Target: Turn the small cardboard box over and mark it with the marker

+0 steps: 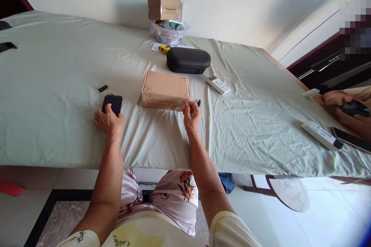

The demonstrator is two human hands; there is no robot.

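My left hand (pixel 109 120) is closed around the lower end of a dark, flat, rectangular device (pixel 116 102), which lies on the cloth; one finger rests on its face. A small loop shows at the device's far edge. My right hand (pixel 191 115) pinches at the near right corner of a closed brown cardboard box (pixel 166 87); the fingertips partly cover that corner. Just right of this hand lies a small black object (pixel 199 103). Beyond the device is a short black stick-like item (pixel 103 88).
Behind the box sit a black zip case (pixel 188 60), a yellow item (pixel 164 49) and a clear plastic tub (pixel 169 34) topped by another carton (pixel 164 7). White packs (pixel 218 85) lie to the right. At far right, another person's hands hold a dark object (pixel 355 108).
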